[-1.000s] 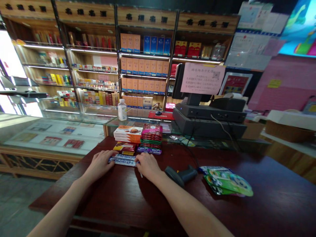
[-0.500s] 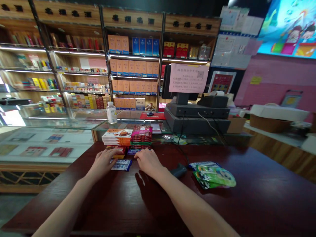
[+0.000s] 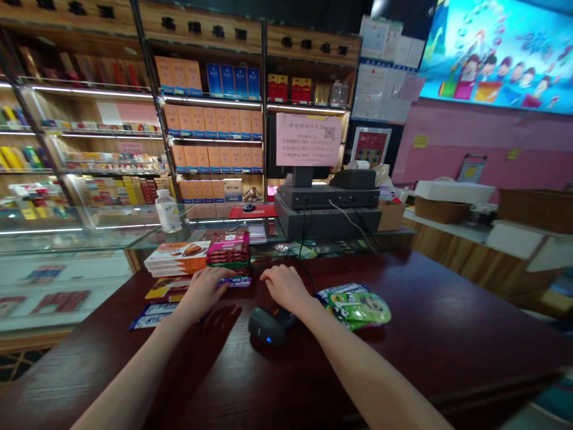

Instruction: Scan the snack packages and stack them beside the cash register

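My left hand (image 3: 206,294) is open, its fingers stretched towards a purple packet (image 3: 239,282) at the base of a stack of maroon packets (image 3: 228,248); I cannot tell whether it touches. Left of that stack, white-and-orange boxes (image 3: 179,257) lie above red-and-yellow packs (image 3: 165,289). A blue-and-white packet (image 3: 152,315) lies nearer me, partly under my left wrist. My right hand (image 3: 286,288) hovers over the table with loosely bent fingers and nothing seen in them. Below it rests a black barcode scanner (image 3: 267,327) with a blue light. Green pouches (image 3: 360,307) lie right of my forearm.
A dark wooden table (image 3: 430,322) spans the front. Behind it stand a glass counter (image 3: 134,239), a clear bottle (image 3: 168,212) and a register with a monitor (image 3: 308,140) bearing a pink notice. A thin cable hangs down to the table. Stocked shelves (image 3: 210,158) line the back.
The view has turned right. My left hand has moved from the red-and-yellow packs to the purple packet; my right hand has shifted right, away from the stack. More of the scanner shows.
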Demonstrator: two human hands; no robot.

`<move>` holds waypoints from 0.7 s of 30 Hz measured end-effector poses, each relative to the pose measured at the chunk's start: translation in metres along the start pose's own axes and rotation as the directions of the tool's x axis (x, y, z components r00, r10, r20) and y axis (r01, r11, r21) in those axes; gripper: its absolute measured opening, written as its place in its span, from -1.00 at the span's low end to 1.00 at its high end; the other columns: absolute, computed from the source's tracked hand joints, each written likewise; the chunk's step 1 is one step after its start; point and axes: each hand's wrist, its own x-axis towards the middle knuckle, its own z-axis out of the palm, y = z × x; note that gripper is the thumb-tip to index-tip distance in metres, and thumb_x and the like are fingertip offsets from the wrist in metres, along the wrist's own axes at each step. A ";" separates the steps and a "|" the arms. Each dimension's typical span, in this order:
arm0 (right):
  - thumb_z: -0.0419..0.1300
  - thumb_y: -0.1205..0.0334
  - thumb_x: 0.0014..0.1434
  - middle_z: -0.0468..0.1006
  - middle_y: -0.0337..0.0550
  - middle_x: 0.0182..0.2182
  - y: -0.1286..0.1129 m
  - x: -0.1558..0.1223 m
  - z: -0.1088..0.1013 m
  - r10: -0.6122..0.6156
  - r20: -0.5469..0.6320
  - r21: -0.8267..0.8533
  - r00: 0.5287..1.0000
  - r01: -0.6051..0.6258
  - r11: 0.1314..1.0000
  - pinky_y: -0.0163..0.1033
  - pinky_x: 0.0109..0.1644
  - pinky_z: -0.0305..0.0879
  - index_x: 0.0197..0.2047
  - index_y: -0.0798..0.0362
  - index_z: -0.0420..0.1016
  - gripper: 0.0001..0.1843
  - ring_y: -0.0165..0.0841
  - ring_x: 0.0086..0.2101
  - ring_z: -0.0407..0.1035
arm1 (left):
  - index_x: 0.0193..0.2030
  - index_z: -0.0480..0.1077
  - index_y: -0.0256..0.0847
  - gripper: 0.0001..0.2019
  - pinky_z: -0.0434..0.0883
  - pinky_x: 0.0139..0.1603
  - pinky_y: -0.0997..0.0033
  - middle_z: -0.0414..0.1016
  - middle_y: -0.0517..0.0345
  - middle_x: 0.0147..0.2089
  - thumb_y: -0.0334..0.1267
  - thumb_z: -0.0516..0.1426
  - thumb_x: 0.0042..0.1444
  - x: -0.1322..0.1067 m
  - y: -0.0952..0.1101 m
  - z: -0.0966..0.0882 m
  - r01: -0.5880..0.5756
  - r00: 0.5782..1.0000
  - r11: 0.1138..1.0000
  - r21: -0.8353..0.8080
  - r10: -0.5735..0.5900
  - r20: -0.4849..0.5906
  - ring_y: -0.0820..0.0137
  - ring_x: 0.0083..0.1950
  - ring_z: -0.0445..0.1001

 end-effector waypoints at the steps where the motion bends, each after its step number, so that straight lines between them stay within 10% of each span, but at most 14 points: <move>1: 0.03 0.32 0.34 0.64 -0.12 -0.07 0.006 -0.002 -0.002 0.016 0.003 0.000 1.000 -0.016 1.000 -0.14 0.01 0.17 -0.04 -0.06 0.60 -0.68 -0.22 -0.03 0.43 | 0.06 0.48 0.02 -0.68 0.28 0.23 0.03 0.58 0.13 0.11 -0.20 0.04 0.22 0.005 0.007 0.001 -0.014 1.000 1.000 -0.010 0.014 0.007 0.14 0.17 0.45; 21: 0.00 0.32 0.33 0.64 -0.13 -0.02 0.120 -0.032 -0.021 0.263 0.037 -0.059 0.964 -0.260 0.964 -0.12 0.06 0.19 -0.02 -0.08 0.60 -0.64 -0.21 0.01 0.45 | 0.02 0.49 -0.02 -0.70 0.22 0.23 0.09 0.59 0.13 0.04 -0.29 0.06 0.21 0.084 0.099 0.051 -0.329 0.936 0.942 -0.057 0.334 0.111 0.20 0.12 0.44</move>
